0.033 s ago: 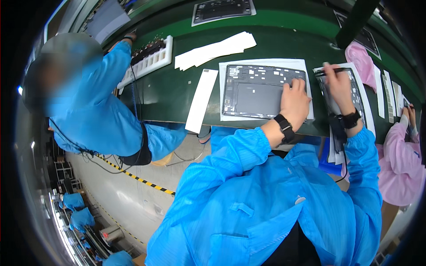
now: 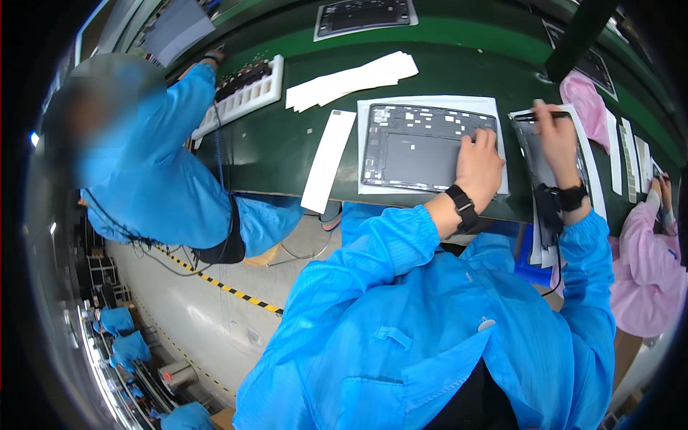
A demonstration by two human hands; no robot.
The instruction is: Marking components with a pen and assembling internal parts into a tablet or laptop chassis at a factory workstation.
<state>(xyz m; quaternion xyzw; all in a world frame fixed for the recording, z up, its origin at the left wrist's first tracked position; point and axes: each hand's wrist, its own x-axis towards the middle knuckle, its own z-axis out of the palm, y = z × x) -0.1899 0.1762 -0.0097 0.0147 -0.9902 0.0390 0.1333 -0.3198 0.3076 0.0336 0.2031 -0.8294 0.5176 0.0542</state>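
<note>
An opened tablet housing (image 2: 419,159), dark grey with small white pieces on its inner face, lies on a white sheet at the table's front. My left hand (image 2: 480,168) rests on its right part with the fingers bent down together; whatever the fingertips pinch is hidden. To the right, a second tablet housing (image 2: 529,147) lies slanted on another white sheet. Over its far end is my right hand (image 2: 557,140), closed around a slim dark tool (image 2: 527,116) whose exact kind I cannot make out. Both wrists carry black straps.
White strips (image 2: 351,80) lie fanned at the back, and a single white strip (image 2: 328,161) is left of the tablet. A white slotted tray (image 2: 247,100) stands by a co-worker in blue (image 2: 161,168). A green post (image 2: 579,43) and pink cloth (image 2: 584,107) are at right.
My right hand has shifted slightly to the right over the second tablet. My left hand stays on the first tablet, and the whole view has moved a little.
</note>
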